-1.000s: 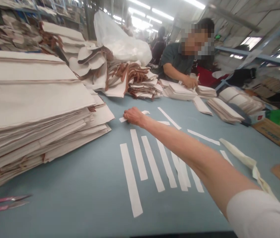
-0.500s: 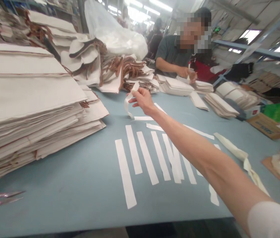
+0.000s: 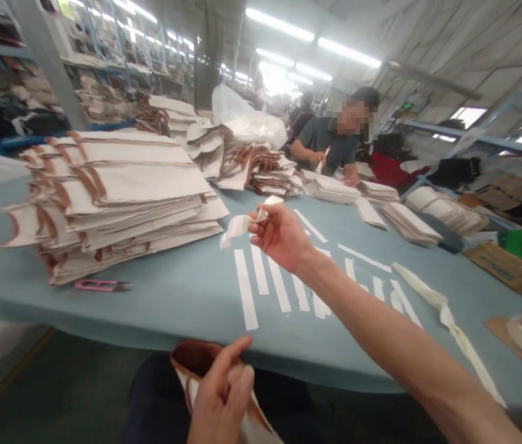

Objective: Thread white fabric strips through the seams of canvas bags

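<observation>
Above the blue table (image 3: pixel 150 308), my right hand (image 3: pixel 282 237) pinches a curled white strip (image 3: pixel 237 228) that hangs to the left of the fingers. Several flat white strips (image 3: pixel 245 290) lie in rows below and to the right of that hand. My left hand (image 3: pixel 224 391) is low in the view, on a cream piece with brown edging (image 3: pixel 261 425) over my lap. Its index finger points out, and the thumb is near it; the other fingers are mostly hidden.
On the left stands a tall stack of cream pieces (image 3: pixel 145 172), with pink snips (image 3: pixel 101 285) in front. A person (image 3: pixel 326 139) works across the table beside more stacks. A long twisted pale strip (image 3: pixel 446 314) and a cardboard box (image 3: pixel 501 265) are on the right.
The view has tilted down and shifted left. My left hand and the brown-edged piece have come into view. My right hand has drawn nearer with the strip still in its fingers.
</observation>
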Demonstrator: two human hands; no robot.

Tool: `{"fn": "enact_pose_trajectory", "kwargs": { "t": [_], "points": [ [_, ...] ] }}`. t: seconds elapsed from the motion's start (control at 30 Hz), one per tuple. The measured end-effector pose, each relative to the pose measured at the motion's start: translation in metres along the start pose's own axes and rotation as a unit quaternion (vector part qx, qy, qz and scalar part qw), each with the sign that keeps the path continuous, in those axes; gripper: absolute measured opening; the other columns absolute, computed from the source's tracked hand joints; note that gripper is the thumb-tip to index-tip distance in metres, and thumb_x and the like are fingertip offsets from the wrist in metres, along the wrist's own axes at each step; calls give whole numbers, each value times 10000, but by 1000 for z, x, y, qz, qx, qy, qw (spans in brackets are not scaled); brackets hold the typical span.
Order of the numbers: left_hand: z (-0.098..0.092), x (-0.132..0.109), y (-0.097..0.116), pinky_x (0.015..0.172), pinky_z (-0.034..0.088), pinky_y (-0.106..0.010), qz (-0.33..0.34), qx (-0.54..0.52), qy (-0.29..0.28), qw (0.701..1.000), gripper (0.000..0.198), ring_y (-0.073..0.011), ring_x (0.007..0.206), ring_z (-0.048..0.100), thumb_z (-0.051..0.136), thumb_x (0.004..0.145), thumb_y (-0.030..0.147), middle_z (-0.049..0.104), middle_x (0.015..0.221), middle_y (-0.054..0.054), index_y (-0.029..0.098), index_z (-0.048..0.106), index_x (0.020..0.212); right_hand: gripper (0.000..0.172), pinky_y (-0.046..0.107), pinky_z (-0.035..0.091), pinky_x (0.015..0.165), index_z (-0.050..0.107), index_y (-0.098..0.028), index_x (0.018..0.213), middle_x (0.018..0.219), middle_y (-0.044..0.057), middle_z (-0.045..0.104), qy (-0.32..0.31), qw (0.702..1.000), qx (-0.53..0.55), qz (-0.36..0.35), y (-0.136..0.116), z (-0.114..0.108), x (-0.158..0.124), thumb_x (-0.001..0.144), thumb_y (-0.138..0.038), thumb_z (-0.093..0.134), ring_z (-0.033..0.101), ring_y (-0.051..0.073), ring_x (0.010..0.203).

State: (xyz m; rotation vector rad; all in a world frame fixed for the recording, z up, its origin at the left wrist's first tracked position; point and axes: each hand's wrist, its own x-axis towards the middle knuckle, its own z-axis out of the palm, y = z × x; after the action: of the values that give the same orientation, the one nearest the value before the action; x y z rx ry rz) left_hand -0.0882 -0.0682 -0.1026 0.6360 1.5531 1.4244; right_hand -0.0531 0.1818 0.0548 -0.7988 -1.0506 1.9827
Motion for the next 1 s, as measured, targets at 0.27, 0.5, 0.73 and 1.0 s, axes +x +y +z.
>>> {"fn": "enact_pose_trajectory", "kwargs": {
  "t": [0.27,0.5,0.73,1.0],
  "points": [
    [22,0,13,526,394,-210,74,-214,-44,973,879,-112,552,418,873,809,621,523,645,77,173,637,1527,210,170,563,479,612,-213,896,712,-55,714,-72,990,95,76,57,-4,-115,781,-277,777,655,102,554],
    [7,-23,19,744,615,-282,34,-224,94,969,670,-227,826,745,984,676,599,811,917,-75,147,852,1153,372,161,573,467,643,-203,807,724,-43,756,-26,992,107,62,98,-26,-157,716,-401,945,626,75,501],
    [-7,-28,28,617,601,-226,7,-236,213,948,653,-181,700,720,990,585,713,816,776,-34,159,855,903,432,177,547,505,774,-173,925,630,-6,740,9,997,-68,-28,115,-40,-165,827,-577,891,644,94,511],
    [-23,-35,60,627,623,-216,-8,-216,282,935,298,-169,682,742,908,800,397,831,766,3,150,816,938,388,206,505,533,810,-164,930,769,35,788,-50,981,-185,5,103,-40,-179,928,-551,772,628,84,529]
  ]
}}
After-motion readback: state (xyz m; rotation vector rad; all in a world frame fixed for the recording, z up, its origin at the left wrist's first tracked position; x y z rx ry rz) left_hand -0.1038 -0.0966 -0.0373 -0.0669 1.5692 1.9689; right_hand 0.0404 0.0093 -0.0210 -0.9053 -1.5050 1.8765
